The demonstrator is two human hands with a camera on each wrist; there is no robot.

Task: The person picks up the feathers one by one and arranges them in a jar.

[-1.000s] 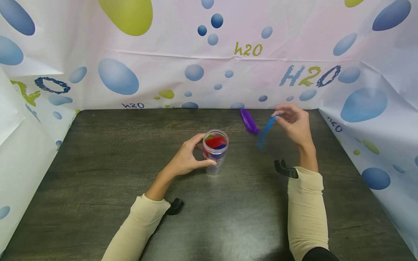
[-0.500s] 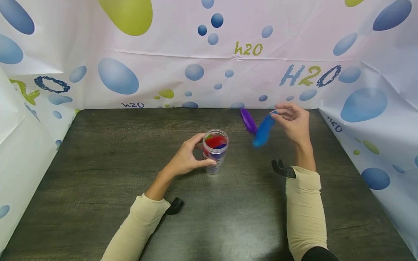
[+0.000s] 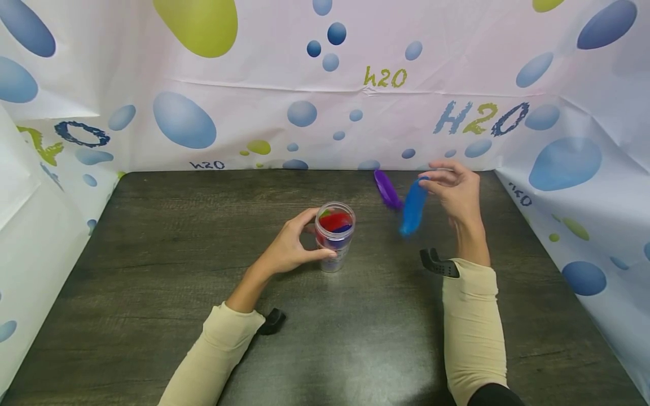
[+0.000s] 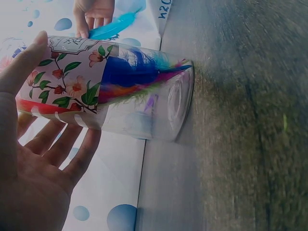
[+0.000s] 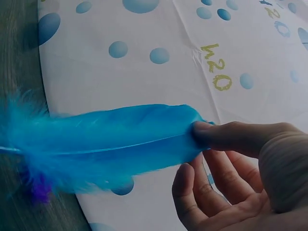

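Note:
My left hand grips a clear jar that stands upright on the table, thumb on the near side and fingers round the far side. In the left wrist view the jar carries a floral label, and colourful feathers show through its wall. Red, blue and green feather tips show at its open mouth. To the right, my right hand pinches a bright blue feather by its tip between thumb and finger, so its fluffy end hangs down. Behind that feather lies a purple feather.
The dark wood-grain table ends at the back against a white sheet printed with blue and green drops, which also rises along both sides. Black wrist straps stick out by the cuffs.
The blue feather in my right hand has turned from edge-on to showing its flat side, and hangs more steeply. My right forearm has shifted slightly left. The left hand and jar stay put.

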